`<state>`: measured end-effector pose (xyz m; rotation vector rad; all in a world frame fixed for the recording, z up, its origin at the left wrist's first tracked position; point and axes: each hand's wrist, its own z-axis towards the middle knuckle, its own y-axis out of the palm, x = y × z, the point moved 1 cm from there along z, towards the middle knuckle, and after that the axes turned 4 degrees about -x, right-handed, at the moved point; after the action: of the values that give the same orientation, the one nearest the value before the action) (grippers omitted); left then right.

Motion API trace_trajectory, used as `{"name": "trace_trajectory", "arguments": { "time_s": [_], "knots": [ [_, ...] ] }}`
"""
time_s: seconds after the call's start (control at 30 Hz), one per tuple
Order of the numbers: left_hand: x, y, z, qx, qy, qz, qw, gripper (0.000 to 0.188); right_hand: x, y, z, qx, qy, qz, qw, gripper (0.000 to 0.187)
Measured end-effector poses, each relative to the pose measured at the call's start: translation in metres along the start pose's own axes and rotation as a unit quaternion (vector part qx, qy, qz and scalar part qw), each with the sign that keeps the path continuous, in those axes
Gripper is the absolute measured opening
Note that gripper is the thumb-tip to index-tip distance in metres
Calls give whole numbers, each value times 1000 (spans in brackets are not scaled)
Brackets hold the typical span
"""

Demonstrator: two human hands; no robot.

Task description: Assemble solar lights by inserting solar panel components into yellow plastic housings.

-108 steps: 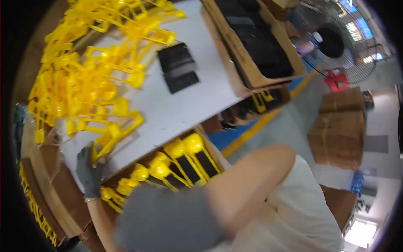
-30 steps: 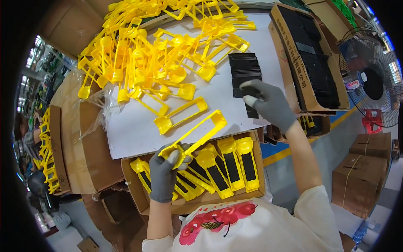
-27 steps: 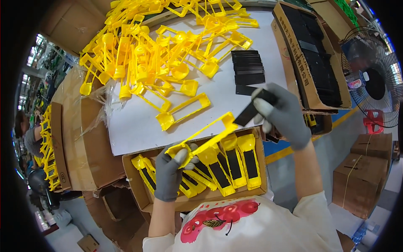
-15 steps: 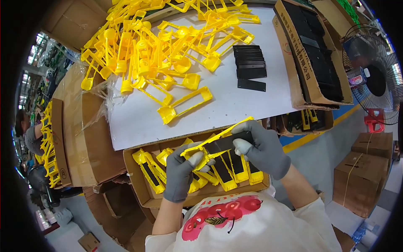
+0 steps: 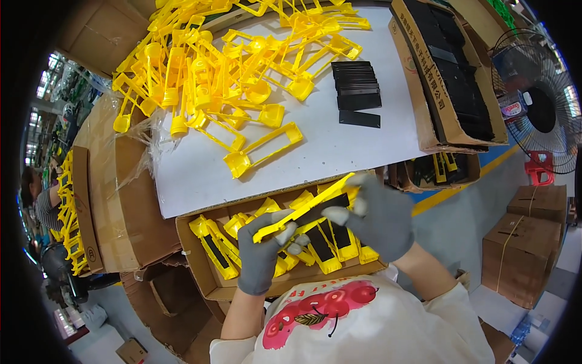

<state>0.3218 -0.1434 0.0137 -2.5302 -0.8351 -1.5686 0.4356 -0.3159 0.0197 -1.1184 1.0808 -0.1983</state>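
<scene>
In grey gloves, both my hands hold a yellow plastic frame (image 5: 286,227) tilted up to the right, over an open cardboard box (image 5: 213,290). A flat black panel (image 5: 321,209) lies along the frame, largely within its outline. My left hand (image 5: 259,253) grips the lower left end, thumb across it. At the upper right end, my right hand (image 5: 383,215) is closed on the frame, its fingers slightly blurred and its thumb by the panel. Below them in the box lie several yellow frames with black panels in them (image 5: 219,255).
On the white table (image 5: 339,148) ahead are a heap of bare yellow frames (image 5: 203,79) and a stack of black panels (image 5: 357,85). A carton of black pieces (image 5: 445,79) stands at its right. Beyond is a fan (image 5: 536,112); cartons (image 5: 520,255) sit on the floor.
The black panel, which stuck out at an angle under my right hand, now lies more in line with the frame. The frame has turned in my hands and dipped slightly at the left.
</scene>
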Motion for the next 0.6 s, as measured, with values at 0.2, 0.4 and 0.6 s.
{"name": "trace_trajectory", "arguments": {
  "time_s": [0.2, 0.4, 0.6],
  "knots": [
    [-8, -15, -3, -45, -34, 21, 998, 24, 19, 4, 6, -193, 88, 327, 921, 32],
    [-12, -23, -14, -22, -48, 56, 997, 22, 19, 38, -26, -74, 9, 185, 980, 22],
    [-13, -45, -40, -5, -111, 57, 992, 20, 7, 64, -42, -127, 15, 233, 964, 23]
  ]
}}
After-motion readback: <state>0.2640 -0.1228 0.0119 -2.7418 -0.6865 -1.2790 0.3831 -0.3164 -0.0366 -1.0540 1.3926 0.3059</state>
